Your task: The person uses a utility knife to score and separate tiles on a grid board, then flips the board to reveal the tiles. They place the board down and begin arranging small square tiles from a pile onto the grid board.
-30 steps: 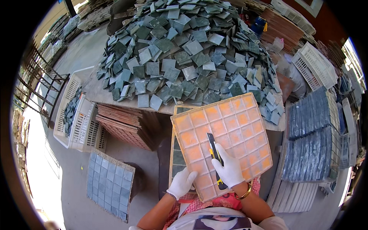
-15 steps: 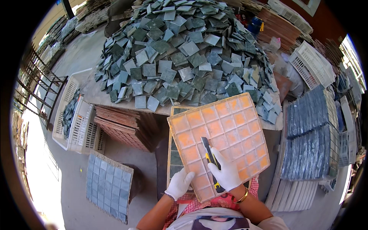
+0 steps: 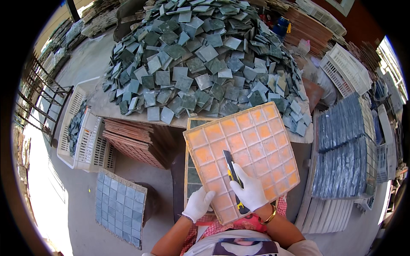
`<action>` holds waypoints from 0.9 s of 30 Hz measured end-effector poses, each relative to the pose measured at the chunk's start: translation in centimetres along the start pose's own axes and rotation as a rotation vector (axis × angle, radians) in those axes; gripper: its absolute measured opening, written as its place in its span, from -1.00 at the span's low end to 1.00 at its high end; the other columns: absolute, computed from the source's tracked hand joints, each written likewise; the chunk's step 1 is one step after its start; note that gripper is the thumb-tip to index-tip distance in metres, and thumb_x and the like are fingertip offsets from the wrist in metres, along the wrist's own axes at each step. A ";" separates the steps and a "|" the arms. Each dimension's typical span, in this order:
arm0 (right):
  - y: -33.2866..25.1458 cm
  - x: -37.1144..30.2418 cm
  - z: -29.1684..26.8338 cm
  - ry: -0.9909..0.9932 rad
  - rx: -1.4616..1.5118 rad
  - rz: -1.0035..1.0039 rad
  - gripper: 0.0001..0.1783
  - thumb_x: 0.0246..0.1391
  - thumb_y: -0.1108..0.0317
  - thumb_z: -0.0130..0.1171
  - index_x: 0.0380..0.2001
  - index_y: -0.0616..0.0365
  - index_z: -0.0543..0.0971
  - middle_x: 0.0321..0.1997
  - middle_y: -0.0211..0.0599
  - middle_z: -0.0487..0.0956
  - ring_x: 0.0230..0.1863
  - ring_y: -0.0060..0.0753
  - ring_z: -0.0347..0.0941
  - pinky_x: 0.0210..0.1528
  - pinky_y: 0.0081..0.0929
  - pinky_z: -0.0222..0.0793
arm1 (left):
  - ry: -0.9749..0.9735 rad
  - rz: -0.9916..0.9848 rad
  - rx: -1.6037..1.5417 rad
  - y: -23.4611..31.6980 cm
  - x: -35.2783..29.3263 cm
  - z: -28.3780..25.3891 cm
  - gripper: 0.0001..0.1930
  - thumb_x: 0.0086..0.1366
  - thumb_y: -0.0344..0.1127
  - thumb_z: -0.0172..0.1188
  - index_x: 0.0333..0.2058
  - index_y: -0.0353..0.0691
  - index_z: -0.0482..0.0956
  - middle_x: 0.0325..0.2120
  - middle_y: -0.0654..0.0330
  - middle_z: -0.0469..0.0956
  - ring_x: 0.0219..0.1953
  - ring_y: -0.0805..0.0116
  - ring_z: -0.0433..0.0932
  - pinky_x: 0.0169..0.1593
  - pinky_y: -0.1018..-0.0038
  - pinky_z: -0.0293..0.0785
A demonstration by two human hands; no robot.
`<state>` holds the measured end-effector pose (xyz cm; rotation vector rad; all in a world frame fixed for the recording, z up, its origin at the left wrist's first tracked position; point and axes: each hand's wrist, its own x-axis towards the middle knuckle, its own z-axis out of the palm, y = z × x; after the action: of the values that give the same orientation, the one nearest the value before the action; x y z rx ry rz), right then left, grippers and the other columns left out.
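Above the face of a square orange panel with pale raised grid lines (image 3: 252,149), clasped a slim black-and-yellow utility knife (image 3: 230,166) in the white-gloved right hand (image 3: 251,194), with the tip pointing away. Rested the thumb of the white-gloved left hand (image 3: 197,205) at the panel's lower left edge; could not tell the closure of its mostly hidden fingers. Had the panel askew before the body, overlapping a tan-framed sheet of dark green square tiles (image 3: 193,176). Faced, beyond, a pale table (image 3: 109,111) heaped with grey-green square stone tiles (image 3: 200,66). Had a white plastic crate (image 3: 86,143) and a stack of reddish-brown panels (image 3: 133,143) to the left.
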<state>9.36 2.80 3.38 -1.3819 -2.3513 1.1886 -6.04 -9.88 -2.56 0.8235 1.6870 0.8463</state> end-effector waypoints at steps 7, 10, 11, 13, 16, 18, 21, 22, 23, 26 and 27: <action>0.0 0.2 0.4 -0.001 -0.035 -0.005 -0.39 0.08 0.23 0.12 0.22 0.07 0.29 -0.31 0.08 0.57 -0.33 0.11 0.54 -0.31 -0.17 0.43 | -0.016 -0.102 -0.108 2.3 -0.4 -0.2 -0.64 0.36 -0.14 -0.03 -0.05 -0.31 0.44 -0.30 -0.19 0.57 -0.33 -0.06 0.61 -0.28 0.24 0.53; -0.5 -0.3 0.1 -0.038 -0.062 0.009 -0.39 0.09 0.24 0.11 0.23 0.08 0.29 -0.30 0.10 0.56 -0.33 0.13 0.53 -0.29 -0.15 0.43 | 0.028 -0.031 0.014 0.5 -0.3 0.1 -0.63 0.35 -0.13 -0.02 -0.05 -0.31 0.45 -0.28 -0.19 0.57 -0.22 -0.13 0.57 -0.18 0.20 0.48; -0.5 -0.4 0.0 -0.053 -0.065 0.021 -0.39 0.09 0.24 0.11 0.23 0.09 0.28 -0.30 0.11 0.56 -0.32 0.13 0.53 -0.29 -0.15 0.43 | 0.023 -0.047 0.000 0.5 -0.3 0.1 -0.63 0.35 -0.13 -0.02 -0.05 -0.31 0.45 -0.27 -0.19 0.56 -0.19 -0.15 0.55 -0.15 0.20 0.46; 0.0 -0.7 0.3 -0.021 -0.023 0.000 -0.39 0.09 0.25 0.11 0.22 0.08 0.29 -0.27 0.11 0.57 -0.30 0.12 0.54 -0.28 -0.16 0.43 | 0.014 -0.079 -0.028 0.6 -0.3 0.1 -0.62 0.34 -0.12 -0.02 -0.06 -0.31 0.45 -0.27 -0.19 0.56 -0.13 -0.18 0.51 -0.09 0.18 0.42; -0.1 -0.5 0.2 -0.003 0.015 -0.031 -0.39 0.08 0.25 0.13 0.22 0.07 0.30 -0.23 0.10 0.57 -0.26 0.11 0.54 -0.25 -0.18 0.44 | 0.046 -0.014 -0.002 -0.2 -0.2 0.3 -0.63 0.35 -0.14 -0.02 -0.06 -0.33 0.45 -0.31 -0.16 0.58 -0.25 -0.08 0.59 -0.22 0.24 0.49; 0.0 0.1 0.0 0.015 0.051 -0.035 -0.39 0.08 0.25 0.13 0.22 0.06 0.30 -0.20 0.10 0.57 -0.23 0.10 0.54 -0.25 -0.19 0.45 | 0.018 -0.062 -0.063 1.2 -0.4 0.0 -0.64 0.36 -0.16 -0.02 -0.06 -0.35 0.44 -0.34 -0.11 0.59 -0.35 0.04 0.62 -0.32 0.31 0.52; 0.0 1.0 0.5 0.039 0.105 -0.054 -0.39 0.08 0.25 0.13 0.22 0.07 0.30 -0.19 0.10 0.57 -0.22 0.09 0.54 -0.23 -0.20 0.45 | -0.001 -0.089 -0.108 1.9 -0.4 -0.3 -0.64 0.37 -0.18 -0.02 -0.06 -0.38 0.43 -0.39 -0.05 0.60 -0.47 0.20 0.63 -0.45 0.40 0.55; 0.1 0.5 0.6 0.021 0.089 -0.030 -0.39 0.08 0.24 0.13 0.22 0.07 0.30 -0.19 0.10 0.57 -0.23 0.09 0.54 -0.23 -0.21 0.45 | -0.003 -0.090 -0.115 1.9 -0.5 -0.3 -0.64 0.38 -0.19 -0.02 -0.05 -0.39 0.43 -0.40 -0.03 0.60 -0.50 0.25 0.63 -0.49 0.43 0.55; 0.0 -0.2 0.5 0.005 0.068 -0.009 -0.39 0.08 0.24 0.13 0.22 0.07 0.30 -0.19 0.09 0.57 -0.23 0.09 0.54 -0.24 -0.21 0.45 | 0.002 -0.078 -0.095 1.8 -0.5 -0.2 -0.64 0.38 -0.18 -0.02 -0.05 -0.38 0.43 -0.40 -0.03 0.60 -0.50 0.25 0.63 -0.48 0.43 0.55; 0.0 -1.1 0.5 -0.001 0.090 -0.019 -0.38 0.09 0.23 0.12 0.23 0.06 0.28 -0.24 0.09 0.58 -0.27 0.10 0.55 -0.27 -0.17 0.44 | 0.016 -0.036 -0.054 1.4 -0.6 0.0 -0.64 0.38 -0.18 -0.03 -0.04 -0.38 0.42 -0.41 -0.03 0.59 -0.50 0.25 0.62 -0.47 0.41 0.56; 0.8 -1.2 0.8 0.021 0.125 -0.060 -0.37 0.10 0.22 0.10 0.24 0.04 0.25 -0.26 0.11 0.57 -0.28 0.13 0.54 -0.28 -0.12 0.43 | 0.020 -0.017 -0.055 1.5 -0.7 0.0 -0.64 0.38 -0.18 -0.03 -0.03 -0.37 0.42 -0.42 -0.03 0.59 -0.50 0.26 0.62 -0.47 0.40 0.56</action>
<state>10.14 1.64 2.59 -1.2687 -2.2455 1.2744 -5.73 -9.65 -0.94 0.7645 1.6783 0.8875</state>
